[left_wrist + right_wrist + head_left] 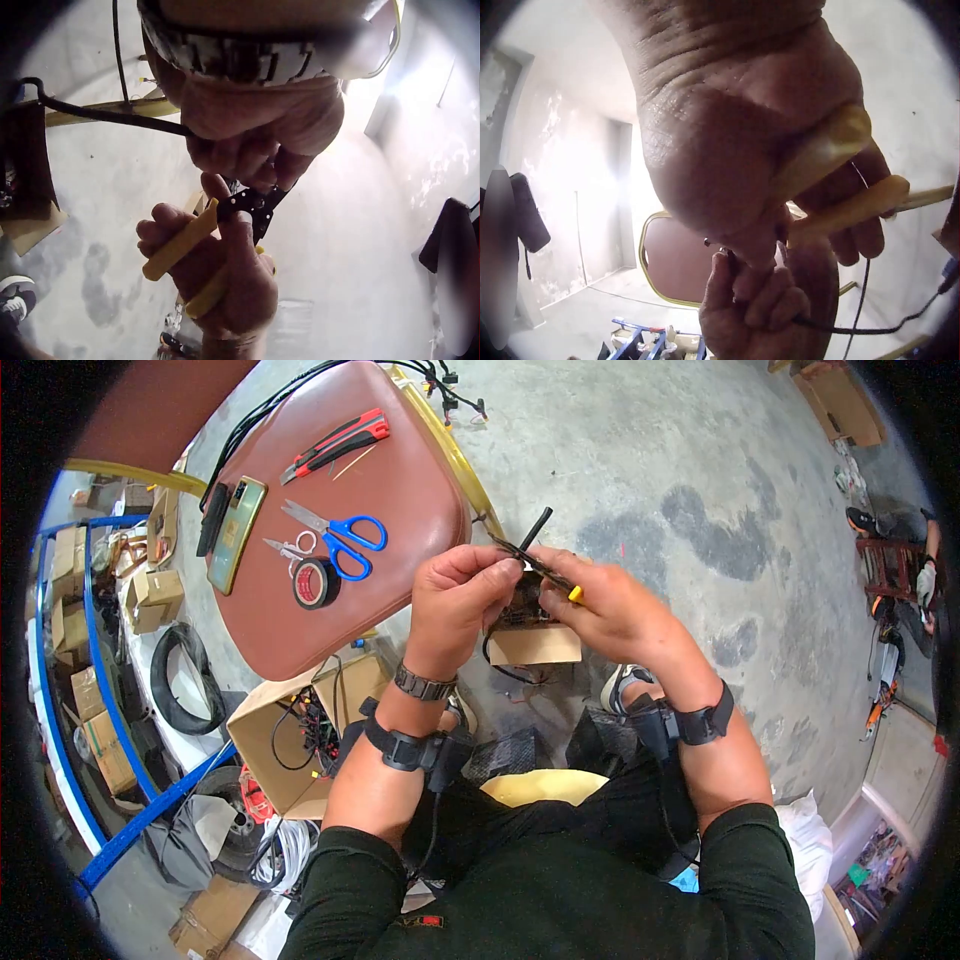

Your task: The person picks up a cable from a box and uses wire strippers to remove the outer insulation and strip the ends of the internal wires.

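Note:
My left hand (450, 605) pinches a black cable between thumb and fingers. In the left wrist view the cable (135, 120) runs off to the left from that hand. My right hand (625, 615) grips wire strippers (259, 204) with a flat black head and yellow handles. The handles stand spread apart within the right hand's grasp, its thumb lying along the tool. Both hands meet over the lap, the stripper head right at the left fingertips. The cable's end inside the jaws is hidden by fingers.
A brown padded chair seat (400, 595) at the left bears blue-handled scissors (355, 545), black tape (316, 582), a red utility knife (340, 445) and a phone (238, 535). Below it stands a cardboard box (255, 725) of wires. Another open box (535, 645) lies beneath the hands.

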Action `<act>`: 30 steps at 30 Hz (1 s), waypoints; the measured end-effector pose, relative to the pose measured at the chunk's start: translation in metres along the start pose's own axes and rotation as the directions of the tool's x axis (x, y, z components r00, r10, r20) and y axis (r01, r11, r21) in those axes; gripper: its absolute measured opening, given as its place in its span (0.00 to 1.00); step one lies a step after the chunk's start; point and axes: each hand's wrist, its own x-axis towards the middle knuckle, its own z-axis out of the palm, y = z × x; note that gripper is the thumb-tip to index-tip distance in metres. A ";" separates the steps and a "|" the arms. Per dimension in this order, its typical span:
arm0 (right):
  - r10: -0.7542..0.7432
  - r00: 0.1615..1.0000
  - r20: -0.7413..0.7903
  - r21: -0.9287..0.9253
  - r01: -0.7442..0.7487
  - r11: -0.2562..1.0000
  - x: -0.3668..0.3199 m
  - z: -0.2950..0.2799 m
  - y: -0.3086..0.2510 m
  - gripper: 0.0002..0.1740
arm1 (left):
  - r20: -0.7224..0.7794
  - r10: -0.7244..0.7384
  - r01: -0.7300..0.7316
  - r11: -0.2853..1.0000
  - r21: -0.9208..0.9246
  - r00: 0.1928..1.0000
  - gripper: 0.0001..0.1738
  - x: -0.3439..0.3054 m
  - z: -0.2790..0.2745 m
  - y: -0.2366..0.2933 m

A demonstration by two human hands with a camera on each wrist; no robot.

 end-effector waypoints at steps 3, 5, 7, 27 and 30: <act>-0.034 0.996 -0.085 -0.284 0.008 0.959 -0.001 0.005 0.000 0.29 | -0.036 0.015 -0.013 0.999 0.049 0.999 0.05 0.000 0.000 -0.002; -0.067 0.992 -0.112 -0.356 0.023 0.934 0.000 0.006 0.000 0.30 | -0.045 0.032 -0.028 0.996 0.084 0.998 0.06 0.000 0.000 -0.004; -0.080 0.989 -0.124 -0.401 0.024 0.916 0.000 0.006 0.000 0.31 | -0.040 0.057 -0.052 0.992 0.118 0.998 0.06 0.000 -0.001 -0.008; -0.153 0.980 -0.128 -0.452 0.080 0.888 0.006 0.005 -0.006 0.32 | -0.174 0.123 -0.090 0.979 0.184 0.977 0.05 -0.002 0.007 -0.008; -0.150 0.984 -0.098 -0.430 0.094 0.898 0.008 0.006 -0.006 0.35 | -0.100 0.110 -0.101 0.991 0.090 0.989 0.05 -0.004 0.005 -0.002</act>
